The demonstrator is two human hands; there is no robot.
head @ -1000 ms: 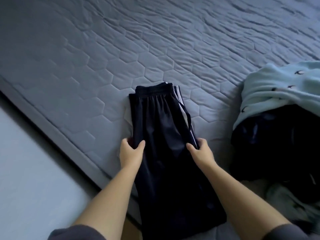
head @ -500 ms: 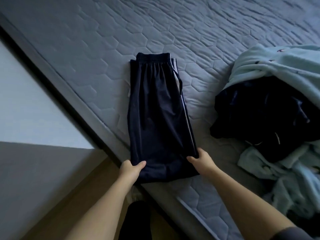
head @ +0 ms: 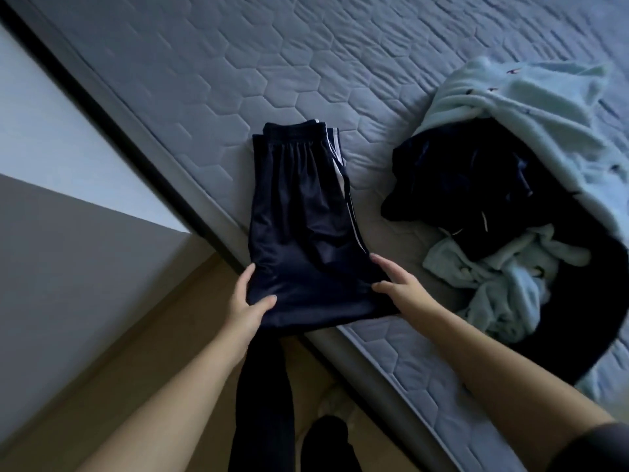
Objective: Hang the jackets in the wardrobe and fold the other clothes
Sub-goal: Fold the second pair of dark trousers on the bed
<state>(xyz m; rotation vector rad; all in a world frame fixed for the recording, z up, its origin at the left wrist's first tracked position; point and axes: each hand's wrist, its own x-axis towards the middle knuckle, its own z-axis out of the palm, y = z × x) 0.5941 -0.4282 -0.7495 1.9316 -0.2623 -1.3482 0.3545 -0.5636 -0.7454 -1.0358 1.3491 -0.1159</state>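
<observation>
Trousers (head: 299,216), navy, white-striped, folded narrow, gripped by left hand (head: 246,301) and right hand (head: 400,287).

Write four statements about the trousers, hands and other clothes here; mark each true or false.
1. The left hand and right hand both hold the near end of the dark trousers. True.
2. The waistband lies nearest the person. False: it is at the far end.
3. A light blue garment lies on the mattress to the right of the trousers. True.
4. The trousers lie on that garment. False: they lie apart from it, on the mattress.
</observation>
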